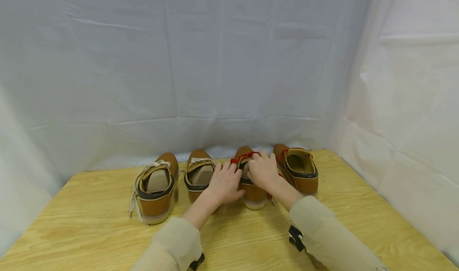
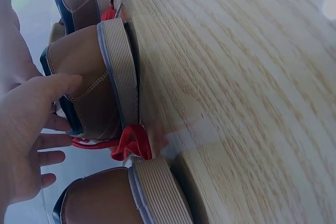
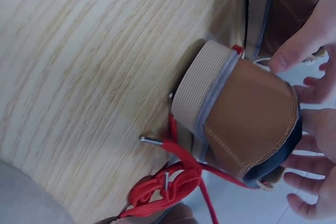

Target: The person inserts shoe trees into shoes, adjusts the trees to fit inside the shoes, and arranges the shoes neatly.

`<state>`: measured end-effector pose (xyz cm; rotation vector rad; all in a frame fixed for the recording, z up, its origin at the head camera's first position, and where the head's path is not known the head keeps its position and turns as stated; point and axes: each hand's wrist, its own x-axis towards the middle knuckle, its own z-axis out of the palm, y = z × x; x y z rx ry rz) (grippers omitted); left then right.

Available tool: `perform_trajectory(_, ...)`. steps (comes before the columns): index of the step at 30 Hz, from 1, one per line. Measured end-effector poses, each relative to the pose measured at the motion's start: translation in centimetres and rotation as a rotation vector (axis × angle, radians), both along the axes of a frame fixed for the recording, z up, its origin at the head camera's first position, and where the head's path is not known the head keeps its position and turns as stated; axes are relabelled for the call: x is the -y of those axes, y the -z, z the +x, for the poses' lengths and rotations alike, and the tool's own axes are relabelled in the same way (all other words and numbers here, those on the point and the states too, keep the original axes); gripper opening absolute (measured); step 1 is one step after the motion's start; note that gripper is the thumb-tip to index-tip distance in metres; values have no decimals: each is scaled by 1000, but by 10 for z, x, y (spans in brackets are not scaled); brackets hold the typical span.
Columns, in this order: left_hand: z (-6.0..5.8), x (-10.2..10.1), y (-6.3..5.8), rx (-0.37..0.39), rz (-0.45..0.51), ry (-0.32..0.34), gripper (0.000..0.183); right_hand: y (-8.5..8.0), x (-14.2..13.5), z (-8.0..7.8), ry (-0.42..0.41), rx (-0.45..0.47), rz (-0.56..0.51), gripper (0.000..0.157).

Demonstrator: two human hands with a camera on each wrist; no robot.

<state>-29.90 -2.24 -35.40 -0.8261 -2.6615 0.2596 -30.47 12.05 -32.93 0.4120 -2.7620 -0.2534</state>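
Observation:
In the head view, a brown shoe with red laces (image 1: 255, 193) stands between my two hands, its heel toward me. My left hand (image 1: 226, 183) is at its left side, thumb near the heel and fingers reaching toward the laces. The left wrist view shows that thumb against the brown heel (image 2: 79, 61), with the other fingers extended. My right hand (image 1: 263, 171) is over the shoe's opening, fingers bent near the red laces (image 1: 247, 155); whether they pinch a lace is hidden. Loose red lace (image 3: 184, 156) with metal tips hangs beside the sole.
Another red-laced shoe (image 1: 305, 183) stands to the right. Two brown shoes with whitish laces stand to the left, one nearer (image 1: 201, 175) and one farther (image 1: 155, 205). The wooden table (image 1: 89, 223) meets pale cloth (image 1: 215, 83) behind and at the sides.

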Motion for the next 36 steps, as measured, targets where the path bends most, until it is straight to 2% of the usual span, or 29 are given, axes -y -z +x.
perform_trajectory(8, 0, 0, -2, 9, 1, 2, 51, 1, -14, -12, -127, -171, -45, 21)
perform_trajectory(12, -1, 0, -2, 8, -4, -1, 51, 1, -18, -18, -164, -231, -45, 26)
perform_trajectory(18, -1, 0, -2, 7, -2, 4, 51, 4, -20, -24, -169, -184, -10, 29)
perform_trajectory(26, -1, -2, -1, 15, -7, 2, 52, 2, -21, -27, -155, -45, -48, 35)
perform_trajectory(36, 0, -2, -2, 11, -15, -3, 53, 1, -17, -29, -120, 25, -82, 30)
